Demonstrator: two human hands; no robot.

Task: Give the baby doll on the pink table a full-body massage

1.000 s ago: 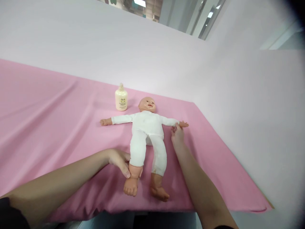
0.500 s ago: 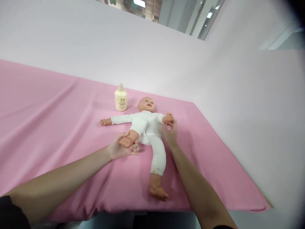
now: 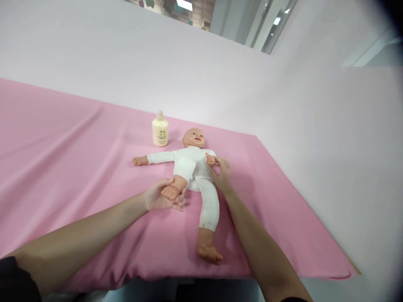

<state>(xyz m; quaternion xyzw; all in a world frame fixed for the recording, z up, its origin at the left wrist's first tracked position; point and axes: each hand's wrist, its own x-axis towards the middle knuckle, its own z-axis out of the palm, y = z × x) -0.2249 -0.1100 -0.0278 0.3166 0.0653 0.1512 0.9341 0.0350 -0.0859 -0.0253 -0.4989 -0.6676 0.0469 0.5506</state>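
Likely light, soft-bodied doll [image 3: 201,167] near tabletop's [image 3: 277,226] front edge; left hand [image 3: 162,197] curled round graspable ankle [image 3: 179,182], right hand [image 3: 223,173] half-closed, holding fist [image 3: 210,160].

We face a doll [image 3: 203,167] on a sheet [image 3: 277,209] | bottle [image 3: 160,133] also on it, to our left of the doll | wall [image 3: 151,63] behind both

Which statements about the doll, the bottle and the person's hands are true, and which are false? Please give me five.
1. The left hand holds the doll near one foot. True.
2. The bottle stands upright on the pink cover. True.
3. The right hand grips the bottle. False: it is at one of the doll's arms, near the doll's hand.
4. Both doll legs are stretched out straight. False: one is bent up.
5. The doll lies face down. False: it lies face up.
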